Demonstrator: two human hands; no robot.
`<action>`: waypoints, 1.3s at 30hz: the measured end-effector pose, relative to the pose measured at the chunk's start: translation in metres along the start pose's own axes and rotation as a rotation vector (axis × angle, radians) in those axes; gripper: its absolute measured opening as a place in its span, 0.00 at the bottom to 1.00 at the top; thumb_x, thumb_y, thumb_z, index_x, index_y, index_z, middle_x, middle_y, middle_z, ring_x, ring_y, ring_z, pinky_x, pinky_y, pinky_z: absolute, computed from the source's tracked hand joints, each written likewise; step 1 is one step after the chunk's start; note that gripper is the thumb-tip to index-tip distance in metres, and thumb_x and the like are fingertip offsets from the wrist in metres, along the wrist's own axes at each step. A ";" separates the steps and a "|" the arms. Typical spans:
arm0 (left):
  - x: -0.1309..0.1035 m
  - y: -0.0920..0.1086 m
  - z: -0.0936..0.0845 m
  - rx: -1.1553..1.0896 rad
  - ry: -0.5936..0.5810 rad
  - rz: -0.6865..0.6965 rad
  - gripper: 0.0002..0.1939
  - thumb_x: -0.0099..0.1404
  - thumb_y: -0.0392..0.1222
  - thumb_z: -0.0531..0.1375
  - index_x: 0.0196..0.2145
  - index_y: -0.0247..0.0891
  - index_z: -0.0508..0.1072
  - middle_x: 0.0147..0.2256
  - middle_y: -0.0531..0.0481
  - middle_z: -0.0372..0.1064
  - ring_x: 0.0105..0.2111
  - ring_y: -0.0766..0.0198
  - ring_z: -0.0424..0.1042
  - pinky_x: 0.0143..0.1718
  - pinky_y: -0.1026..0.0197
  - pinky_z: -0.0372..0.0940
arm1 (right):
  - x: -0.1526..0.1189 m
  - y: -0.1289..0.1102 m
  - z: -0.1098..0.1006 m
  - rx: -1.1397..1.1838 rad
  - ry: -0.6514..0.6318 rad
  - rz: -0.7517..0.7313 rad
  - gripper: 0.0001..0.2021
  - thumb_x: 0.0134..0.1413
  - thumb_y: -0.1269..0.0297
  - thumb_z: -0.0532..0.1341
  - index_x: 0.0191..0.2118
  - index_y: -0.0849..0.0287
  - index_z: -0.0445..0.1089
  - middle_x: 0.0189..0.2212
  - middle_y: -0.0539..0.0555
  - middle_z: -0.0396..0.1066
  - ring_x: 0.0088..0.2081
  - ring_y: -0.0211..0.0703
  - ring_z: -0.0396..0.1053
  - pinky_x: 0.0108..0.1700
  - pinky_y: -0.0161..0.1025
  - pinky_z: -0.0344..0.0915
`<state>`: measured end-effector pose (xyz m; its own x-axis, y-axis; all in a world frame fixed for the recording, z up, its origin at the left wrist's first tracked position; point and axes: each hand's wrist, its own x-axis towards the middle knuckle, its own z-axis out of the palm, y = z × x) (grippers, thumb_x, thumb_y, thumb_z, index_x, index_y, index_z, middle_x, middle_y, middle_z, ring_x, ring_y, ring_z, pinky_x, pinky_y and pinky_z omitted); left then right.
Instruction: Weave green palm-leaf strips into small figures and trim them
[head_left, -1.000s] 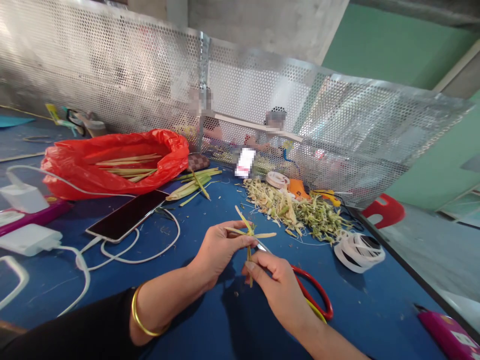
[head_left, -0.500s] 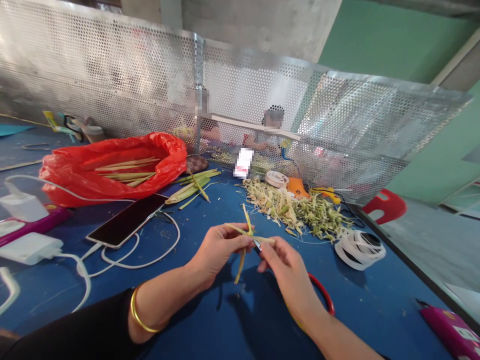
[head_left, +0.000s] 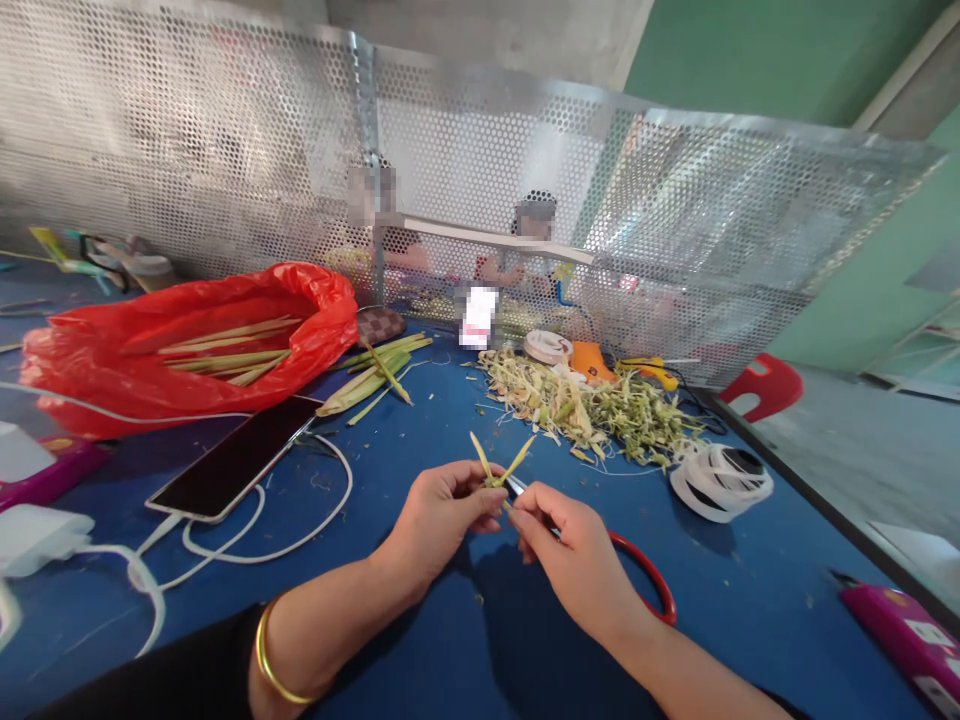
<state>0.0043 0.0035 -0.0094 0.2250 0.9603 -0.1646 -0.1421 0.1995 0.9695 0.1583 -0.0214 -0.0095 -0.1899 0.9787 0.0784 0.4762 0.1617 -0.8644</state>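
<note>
My left hand pinches yellow-green leaf strips that cross in a small knot, with two ends sticking up in a V. Close beside it, my right hand is closed around scissors. Their red handle loop shows past the wrist, and the metal blade tips point at the strips. The right thumb and forefinger are also at a strip end, though whether they grip it is hard to see. Several long leaves lie on the blue table beyond my left hand.
At left stands a red plastic bag holding leaf strips. A black phone and white cables are near it. Shredded trimmings and a white tape roll lie right. A perforated metal screen closes the back, with people behind it.
The strips have turned in my left fingers: one end that hung down is no longer seen there, and two ends now point up. Both hands stay close together; the view has shifted slightly.
</note>
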 end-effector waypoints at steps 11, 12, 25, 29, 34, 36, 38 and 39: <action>0.003 0.003 -0.004 -0.023 0.005 -0.049 0.17 0.52 0.43 0.66 0.39 0.34 0.76 0.23 0.53 0.71 0.21 0.71 0.68 0.28 0.67 0.66 | 0.000 -0.002 -0.003 0.079 0.005 -0.006 0.11 0.58 0.62 0.55 0.26 0.58 0.64 0.20 0.46 0.63 0.24 0.36 0.63 0.29 0.32 0.60; 0.003 0.003 -0.004 -0.028 -0.009 -0.049 0.18 0.52 0.43 0.66 0.40 0.34 0.76 0.24 0.52 0.71 0.21 0.70 0.68 0.28 0.67 0.66 | -0.001 -0.002 -0.003 0.077 0.009 -0.005 0.11 0.58 0.61 0.55 0.26 0.58 0.64 0.19 0.46 0.64 0.24 0.36 0.63 0.29 0.33 0.60; -0.006 0.006 -0.001 0.079 0.018 0.088 0.11 0.53 0.40 0.63 0.35 0.34 0.76 0.19 0.55 0.69 0.18 0.70 0.65 0.23 0.67 0.63 | -0.011 -0.004 0.003 -0.037 -0.006 -0.172 0.11 0.58 0.62 0.56 0.26 0.59 0.67 0.20 0.47 0.64 0.25 0.36 0.61 0.29 0.33 0.58; -0.008 0.010 -0.010 0.054 -0.023 -0.026 0.14 0.53 0.42 0.65 0.37 0.33 0.76 0.23 0.50 0.74 0.21 0.68 0.70 0.24 0.67 0.62 | -0.011 -0.005 0.006 0.027 0.005 -0.109 0.14 0.59 0.59 0.55 0.25 0.59 0.66 0.20 0.47 0.65 0.25 0.37 0.62 0.29 0.34 0.58; -0.012 0.016 -0.026 -0.003 -0.107 -0.215 0.17 0.53 0.43 0.65 0.41 0.34 0.75 0.32 0.43 0.77 0.24 0.68 0.72 0.24 0.68 0.61 | 0.002 -0.006 0.004 0.461 0.126 0.129 0.14 0.51 0.52 0.61 0.31 0.60 0.70 0.25 0.49 0.68 0.28 0.38 0.65 0.34 0.35 0.62; -0.013 0.016 -0.027 -0.011 -0.168 -0.265 0.17 0.54 0.42 0.64 0.42 0.35 0.75 0.34 0.42 0.77 0.24 0.67 0.73 0.24 0.68 0.62 | 0.006 -0.006 0.003 0.593 0.104 0.187 0.14 0.47 0.54 0.64 0.34 0.61 0.71 0.28 0.50 0.69 0.29 0.37 0.65 0.35 0.35 0.63; -0.014 0.014 -0.025 -0.016 -0.233 -0.293 0.15 0.57 0.43 0.62 0.42 0.35 0.75 0.36 0.42 0.77 0.26 0.66 0.74 0.25 0.68 0.62 | 0.006 -0.006 0.003 0.644 0.054 0.190 0.12 0.47 0.56 0.65 0.31 0.61 0.71 0.26 0.49 0.69 0.28 0.36 0.64 0.35 0.35 0.62; -0.014 0.013 -0.024 -0.019 -0.258 -0.305 0.15 0.58 0.44 0.60 0.41 0.35 0.76 0.36 0.42 0.77 0.27 0.65 0.74 0.25 0.68 0.62 | 0.006 -0.006 0.004 0.651 0.043 0.182 0.11 0.47 0.57 0.64 0.28 0.61 0.70 0.25 0.49 0.68 0.27 0.35 0.63 0.35 0.35 0.62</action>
<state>-0.0240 -0.0029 0.0016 0.4942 0.7763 -0.3913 -0.0484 0.4739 0.8792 0.1514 -0.0171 -0.0061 -0.1152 0.9894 -0.0884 -0.1198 -0.1021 -0.9875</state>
